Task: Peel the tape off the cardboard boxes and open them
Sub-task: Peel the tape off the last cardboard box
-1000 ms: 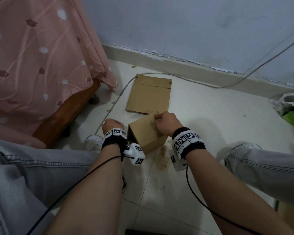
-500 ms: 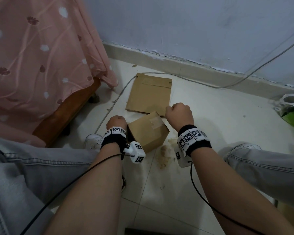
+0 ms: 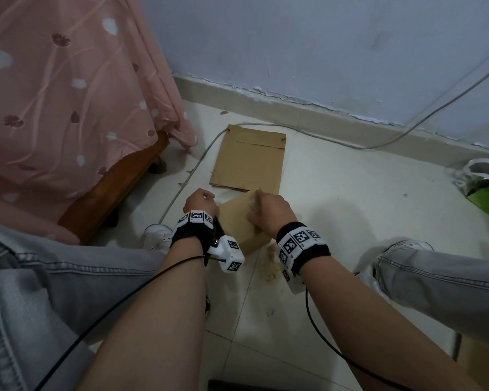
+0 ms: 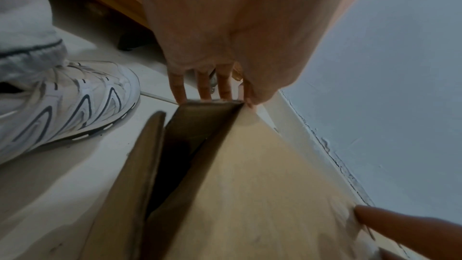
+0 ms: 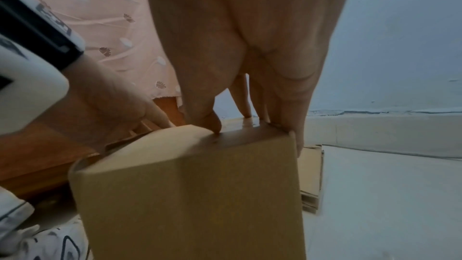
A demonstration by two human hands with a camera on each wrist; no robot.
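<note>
Floor: pale tiles, on which we see everything below resting; some crumbly debris lies just in front of the box.
Bed: on our left, draped in a pink patterned cloth, with its wooden frame showing beneath.
Flattened cardboard: lying flat near the wall, just beyond the box, with a grey cable running past it.
Cardboard box: standing on the floor between our knees, tilted so one corner points away from us; in the left wrist view its side nearest the left hand gapes open between loose flaps.
Shoe: white with dark stripes, just left of the box.
Left hand: we hold the box's left side, fingers straight and reaching down onto the edge of a flap.
Right hand: on top of the box, thumb pressing the top face, fingers curled over the far edge.
Tape: a glossy strip under our right fingers, though the blur leaves us unsure whether we pinch it.
</note>
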